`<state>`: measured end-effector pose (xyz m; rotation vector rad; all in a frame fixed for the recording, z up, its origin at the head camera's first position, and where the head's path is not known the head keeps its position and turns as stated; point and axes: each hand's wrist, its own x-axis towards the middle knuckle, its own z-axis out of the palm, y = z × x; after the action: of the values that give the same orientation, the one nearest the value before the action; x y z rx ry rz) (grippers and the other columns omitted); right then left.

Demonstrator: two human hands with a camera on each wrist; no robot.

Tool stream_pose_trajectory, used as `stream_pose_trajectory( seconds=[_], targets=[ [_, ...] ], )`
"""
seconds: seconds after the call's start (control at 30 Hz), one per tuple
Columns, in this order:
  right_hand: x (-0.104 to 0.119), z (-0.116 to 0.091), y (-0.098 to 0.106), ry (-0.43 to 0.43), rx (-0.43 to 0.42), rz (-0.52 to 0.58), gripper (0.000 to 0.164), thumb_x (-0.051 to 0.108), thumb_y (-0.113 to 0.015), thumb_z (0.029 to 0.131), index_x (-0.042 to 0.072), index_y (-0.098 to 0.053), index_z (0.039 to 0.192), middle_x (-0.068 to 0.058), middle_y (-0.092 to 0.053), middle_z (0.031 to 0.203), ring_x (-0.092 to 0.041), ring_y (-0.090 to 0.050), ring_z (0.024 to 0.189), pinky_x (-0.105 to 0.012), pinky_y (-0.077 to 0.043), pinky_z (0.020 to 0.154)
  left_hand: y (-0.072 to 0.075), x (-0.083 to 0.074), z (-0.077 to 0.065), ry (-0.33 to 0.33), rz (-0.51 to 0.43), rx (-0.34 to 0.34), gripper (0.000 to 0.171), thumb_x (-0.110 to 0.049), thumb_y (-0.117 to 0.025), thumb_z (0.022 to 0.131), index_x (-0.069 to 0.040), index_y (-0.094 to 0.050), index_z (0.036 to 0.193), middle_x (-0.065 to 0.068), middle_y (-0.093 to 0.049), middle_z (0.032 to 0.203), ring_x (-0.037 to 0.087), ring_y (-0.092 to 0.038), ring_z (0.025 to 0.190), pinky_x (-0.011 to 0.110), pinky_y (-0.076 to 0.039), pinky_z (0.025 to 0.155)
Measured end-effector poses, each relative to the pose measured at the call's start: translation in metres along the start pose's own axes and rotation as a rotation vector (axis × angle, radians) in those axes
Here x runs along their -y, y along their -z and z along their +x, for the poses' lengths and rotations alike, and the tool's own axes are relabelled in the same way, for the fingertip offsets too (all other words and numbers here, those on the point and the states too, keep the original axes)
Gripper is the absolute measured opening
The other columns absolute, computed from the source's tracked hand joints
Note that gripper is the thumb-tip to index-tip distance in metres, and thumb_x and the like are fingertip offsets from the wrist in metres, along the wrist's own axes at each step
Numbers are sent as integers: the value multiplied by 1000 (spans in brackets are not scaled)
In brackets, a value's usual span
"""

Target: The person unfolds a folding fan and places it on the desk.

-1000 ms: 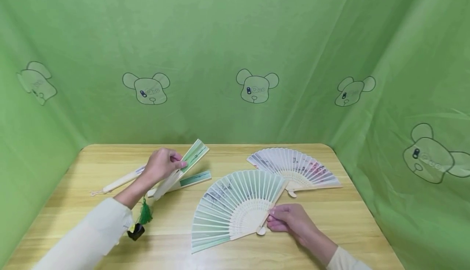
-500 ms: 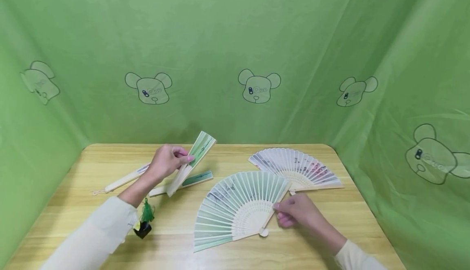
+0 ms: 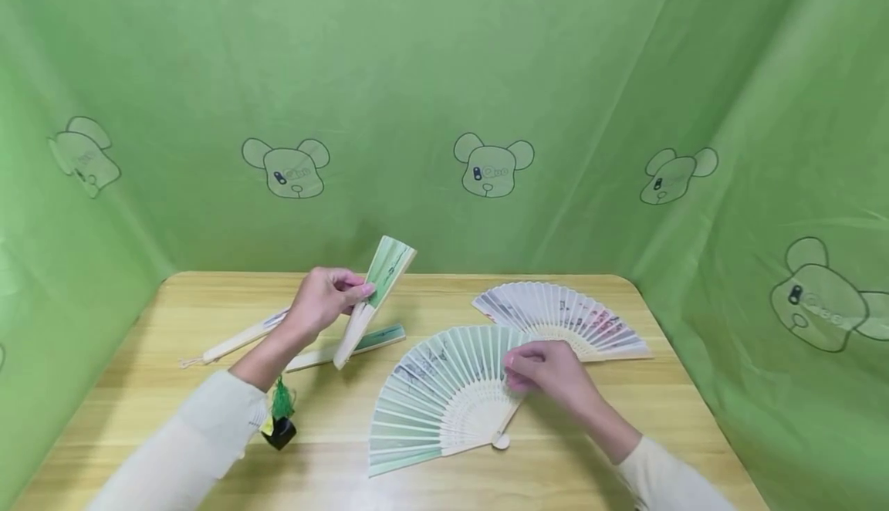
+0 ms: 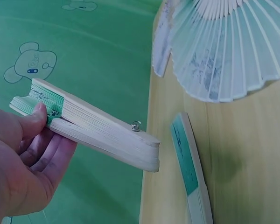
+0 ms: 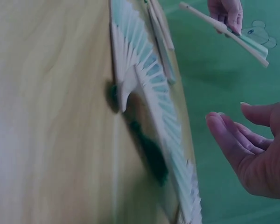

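My left hand (image 3: 322, 302) pinches a folded green hand fan (image 3: 389, 264) near its cloth end, raised above the table with its wooden end pointing down. In the left wrist view the sticks lie together, and a metal ring (image 4: 136, 126) sits near the pivot. My right hand (image 3: 549, 372) overlaps the upper right edge of a spread pale-green fan (image 3: 410, 403) in the head view. The right wrist view shows that hand's fingers (image 5: 228, 137) and thumb apart with nothing between them. The spread fan lies on the table, its pivot toward me.
A spread white fan (image 3: 542, 306) with red and grey print lies at back right. Below my left hand are a folded green fan (image 3: 382, 336) and another folded fan (image 3: 236, 341). A green tassel (image 3: 282, 401) is near my left sleeve. Green cloth (image 3: 389, 71) encloses the table.
My left hand has lifted the folded fan up and slightly right, tilting it more upright. My right hand has let go of the spread fan's edge and risen above it.
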<state>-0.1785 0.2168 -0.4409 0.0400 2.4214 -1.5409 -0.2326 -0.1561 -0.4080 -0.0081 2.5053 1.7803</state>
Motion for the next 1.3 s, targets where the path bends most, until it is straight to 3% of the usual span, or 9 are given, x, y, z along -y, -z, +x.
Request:
stream_pose_trajectory(
  seconds=[0.3, 0.6, 1.07, 1.3],
  targets=[
    [23, 8, -17, 50, -12, 132, 37, 15, -75, 95, -9, -68, 123, -27, -76, 110, -28, -79, 91, -31, -69, 82, -13, -12, -4, -7, -54, 33, 26, -12, -74, 96, 5, -73, 116, 25, -76, 106, 18, -76, 75, 31, -70, 76],
    [44, 16, -35, 114, -15, 244, 41, 14, -76, 95, -9, -66, 128, -26, -75, 116, -27, -79, 96, -32, -68, 87, -24, -20, -6, 0, -124, 51, 26, -8, -70, 98, 7, -70, 120, 26, -76, 109, 18, -77, 77, 33, -70, 79],
    [67, 27, -59, 204, 2, 400, 37, 8, -76, 94, -9, -67, 125, -20, -79, 107, -21, -80, 92, -33, -68, 90, -43, -25, -8, -12, -182, 62, 22, -6, -67, 100, 7, -69, 117, 24, -74, 109, 15, -74, 79, 33, -70, 80],
    [75, 33, -70, 229, -14, 430, 35, 6, -76, 93, -10, -68, 123, -28, -76, 109, -15, -79, 86, -34, -69, 88, -51, -24, -8, -18, -214, 86, 20, -6, -68, 100, 6, -70, 115, 21, -73, 107, 16, -74, 83, 34, -70, 81]
  ],
)
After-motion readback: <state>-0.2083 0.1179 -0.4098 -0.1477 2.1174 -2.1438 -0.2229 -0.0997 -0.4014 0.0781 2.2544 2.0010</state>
